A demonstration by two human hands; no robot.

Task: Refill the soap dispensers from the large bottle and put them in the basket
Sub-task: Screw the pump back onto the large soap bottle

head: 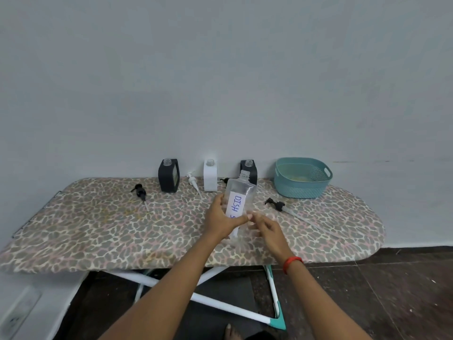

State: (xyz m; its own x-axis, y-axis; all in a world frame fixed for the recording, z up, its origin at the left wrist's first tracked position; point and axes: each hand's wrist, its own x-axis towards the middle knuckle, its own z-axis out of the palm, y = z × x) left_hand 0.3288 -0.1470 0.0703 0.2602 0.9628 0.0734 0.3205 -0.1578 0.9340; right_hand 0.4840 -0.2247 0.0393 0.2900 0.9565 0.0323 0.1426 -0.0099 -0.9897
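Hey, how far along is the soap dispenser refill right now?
Done: three dispensers stand uncapped, pumps lying on the board. In hand: left hand grips the large bottle, right hand at its base. Left: pouring, recapping, loading the basket, which holds no dispensers.

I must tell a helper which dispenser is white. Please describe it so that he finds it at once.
On the leopard-print ironing board, look along the far edge by the wall. Three open dispensers stand in a row left of the teal basket. The white dispenser is the middle one; its neighbours are both black.
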